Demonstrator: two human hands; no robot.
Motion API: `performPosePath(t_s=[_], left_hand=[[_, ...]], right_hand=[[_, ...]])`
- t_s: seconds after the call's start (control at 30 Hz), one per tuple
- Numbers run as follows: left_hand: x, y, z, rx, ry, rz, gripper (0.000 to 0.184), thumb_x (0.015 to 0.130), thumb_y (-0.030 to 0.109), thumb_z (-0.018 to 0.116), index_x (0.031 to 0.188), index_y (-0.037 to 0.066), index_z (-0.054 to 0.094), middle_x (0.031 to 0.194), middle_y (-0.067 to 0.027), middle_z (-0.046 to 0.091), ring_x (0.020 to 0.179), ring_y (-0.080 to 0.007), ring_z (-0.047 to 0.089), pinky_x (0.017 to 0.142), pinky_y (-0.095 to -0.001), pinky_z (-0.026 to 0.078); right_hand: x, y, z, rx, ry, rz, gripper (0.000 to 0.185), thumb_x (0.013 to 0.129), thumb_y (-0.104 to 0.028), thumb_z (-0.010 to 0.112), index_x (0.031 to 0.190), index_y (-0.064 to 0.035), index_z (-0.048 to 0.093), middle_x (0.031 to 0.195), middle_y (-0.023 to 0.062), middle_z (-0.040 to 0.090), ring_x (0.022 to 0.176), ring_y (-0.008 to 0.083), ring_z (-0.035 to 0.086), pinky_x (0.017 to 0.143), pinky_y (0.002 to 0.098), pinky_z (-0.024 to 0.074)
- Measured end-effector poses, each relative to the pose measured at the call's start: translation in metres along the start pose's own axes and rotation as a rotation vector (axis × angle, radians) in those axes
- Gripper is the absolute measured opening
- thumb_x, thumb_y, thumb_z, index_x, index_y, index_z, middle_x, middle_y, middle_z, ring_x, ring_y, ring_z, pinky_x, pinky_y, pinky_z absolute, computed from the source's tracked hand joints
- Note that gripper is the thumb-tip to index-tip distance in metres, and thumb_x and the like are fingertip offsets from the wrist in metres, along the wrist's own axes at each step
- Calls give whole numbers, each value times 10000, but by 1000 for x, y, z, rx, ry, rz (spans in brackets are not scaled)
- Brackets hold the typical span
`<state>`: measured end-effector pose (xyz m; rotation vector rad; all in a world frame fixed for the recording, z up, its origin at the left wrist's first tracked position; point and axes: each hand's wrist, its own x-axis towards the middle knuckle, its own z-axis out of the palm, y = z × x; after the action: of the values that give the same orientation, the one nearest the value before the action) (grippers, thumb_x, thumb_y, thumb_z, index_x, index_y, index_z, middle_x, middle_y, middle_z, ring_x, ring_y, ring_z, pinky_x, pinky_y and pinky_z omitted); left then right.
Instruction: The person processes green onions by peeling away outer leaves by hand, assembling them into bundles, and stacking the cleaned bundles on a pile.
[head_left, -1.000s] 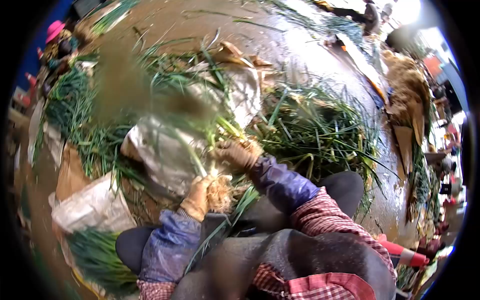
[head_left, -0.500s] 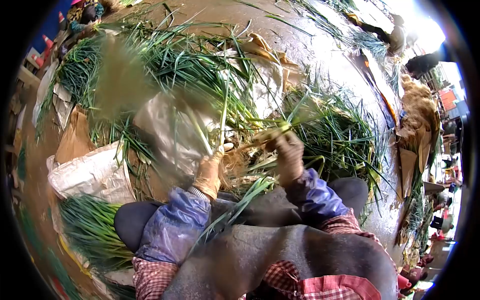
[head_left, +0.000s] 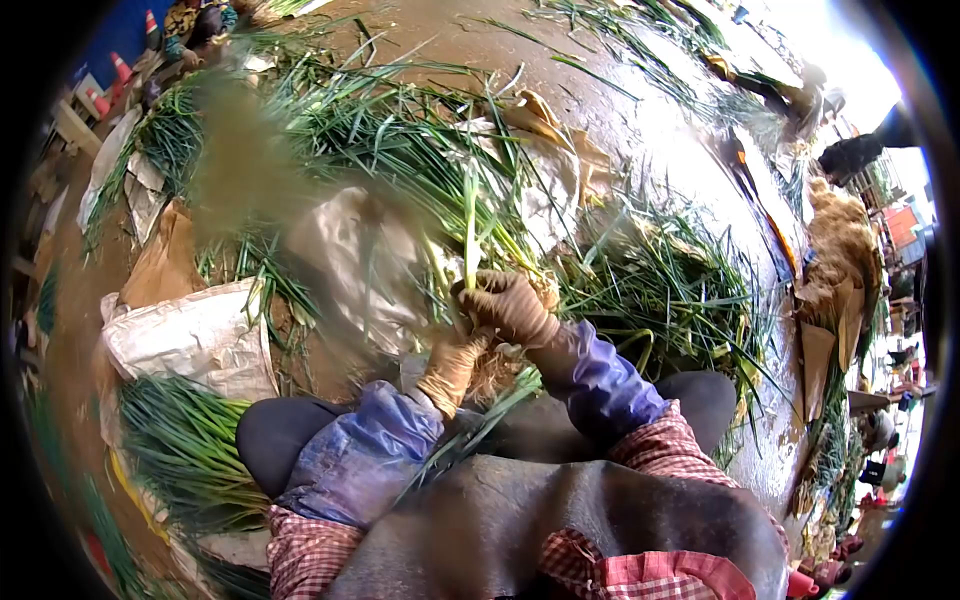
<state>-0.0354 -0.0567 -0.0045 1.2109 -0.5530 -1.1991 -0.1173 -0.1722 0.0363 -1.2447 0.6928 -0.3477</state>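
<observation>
My left hand (head_left: 455, 368), in a tan glove, is closed around the lower ends of green onions (head_left: 471, 225), whose pale stalks point up and away from me. My right hand (head_left: 512, 308), gloved in brown, meets it from the right with fingers closed on a stalk just above. Stringy tan roots (head_left: 495, 376) show below the hands. Loose green leaves (head_left: 490, 420) lie over the dark apron (head_left: 560, 500) on my lap. The gloves hide exactly where the stalks are gripped.
A large heap of green onions (head_left: 390, 140) spreads ahead, with another pile (head_left: 680, 290) to the right. At left lie a neat bundle (head_left: 185, 455) and a folded white sack (head_left: 195, 340). A person (head_left: 195, 25) sits at far upper left. The floor (head_left: 640, 130) looks wet.
My right hand has moved left, from over the right-hand pile to the stalks at my left hand. The yellowish strip it held is no longer visible there. The left hand has shifted slightly rightward.
</observation>
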Motion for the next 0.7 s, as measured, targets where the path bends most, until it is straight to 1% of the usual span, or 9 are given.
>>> performPosePath(t_s=[0.03,0.1,0.2,0.3,0.43,0.6,0.63,0.67,0.7], left_hand=[[-6,-4,2,-275,44,-112,248,861,189,662,1052,44,598,883,-9,629,766,-99,587,692,-226,482],[-6,-1,-3,52,91,4,218,876,197,644,1033,50,608,879,12,623,735,-81,562,671,-214,457],[2,-18,-12,-50,119,-91,134,844,164,684,911,56,640,718,15,605,635,-77,514,542,-233,402],[-6,13,-7,-217,-42,-157,205,906,190,597,983,11,661,746,-58,662,574,-98,574,508,-218,459],[-5,2,-18,-72,-192,-196,255,944,201,517,1048,-11,612,794,-103,668,675,-145,621,612,-255,497],[-7,1,-22,-229,-76,-212,293,948,245,511,1042,-12,615,840,-114,669,704,-158,626,632,-269,504],[-3,-4,-27,-211,-65,-218,308,949,260,507,1046,-12,613,857,-120,668,710,-163,628,634,-273,507],[2,-9,-31,-289,-19,-223,165,912,141,571,998,3,598,879,-131,676,673,-196,650,572,-298,542],[2,-11,-30,-335,50,-242,145,912,124,567,965,-5,604,848,-125,675,652,-186,646,568,-289,539]], right_hand=[[-1,-5,8,-136,30,-53,179,816,-138,704,959,-32,683,795,1,675,690,69,575,613,231,492],[13,2,15,93,16,-211,229,816,-180,702,1010,-69,652,845,9,661,662,80,565,593,226,481],[35,-15,1,454,34,-68,137,843,-202,646,895,-78,620,714,-10,567,577,95,493,514,204,417],[50,3,-16,564,-21,161,248,859,-299,635,920,-59,618,760,10,584,589,113,513,527,221,421],[62,30,-11,627,-100,292,418,837,-514,598,1027,-141,598,819,15,614,634,121,537,518,257,413],[49,36,-6,583,61,465,211,879,-282,566,902,-76,607,727,26,585,522,147,469,498,284,437],[52,58,-13,454,122,473,145,848,-215,595,840,-72,616,701,16,592,542,154,512,524,291,458],[54,75,-28,-426,-186,135,143,812,-212,620,823,-69,622,686,22,598,560,162,541,541,304,476],[50,79,-26,-821,-356,87,137,776,-214,640,787,-77,640,679,41,607,595,204,569,557,324,487]])
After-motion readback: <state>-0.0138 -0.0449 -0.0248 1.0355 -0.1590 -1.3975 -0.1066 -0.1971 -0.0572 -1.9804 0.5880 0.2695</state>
